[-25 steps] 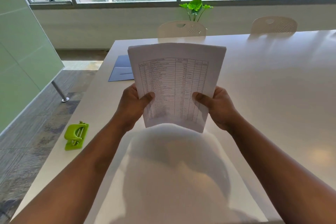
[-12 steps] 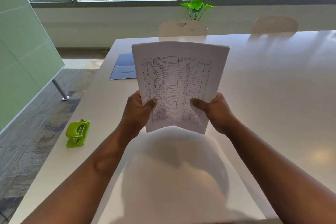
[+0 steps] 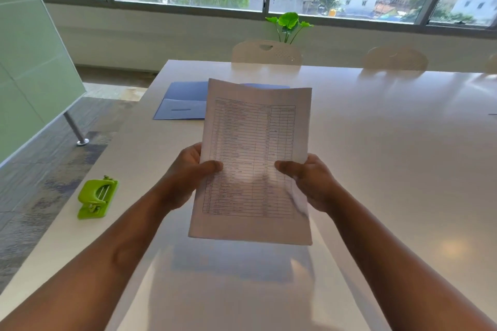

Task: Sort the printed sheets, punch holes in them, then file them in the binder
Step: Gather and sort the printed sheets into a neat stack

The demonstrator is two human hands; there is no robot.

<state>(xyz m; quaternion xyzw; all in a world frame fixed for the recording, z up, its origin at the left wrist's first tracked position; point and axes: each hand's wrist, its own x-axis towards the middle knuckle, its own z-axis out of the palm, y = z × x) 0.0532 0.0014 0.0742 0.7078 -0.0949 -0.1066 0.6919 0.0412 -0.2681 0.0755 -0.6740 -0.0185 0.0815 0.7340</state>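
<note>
Printed sheets (image 3: 255,158) held up over the table (image 3: 390,142)

Left hand (image 3: 185,177) and right hand (image 3: 312,180) clamped on side edges, thumbs across the print; beyond the fingers, blue binder (image 3: 180,101) lying open; left of the fingers, green hole punch (image 3: 97,197)

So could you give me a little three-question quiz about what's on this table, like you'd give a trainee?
1. True or false: both the left hand and the right hand hold the printed sheets.
2. Where is the green hole punch? A) on the sheets B) on the table near its left edge C) in a hand
3. Fill in: the blue binder lies ____ the sheets, farther from the person.

Key: 1 true; 2 B; 3 behind.
</note>
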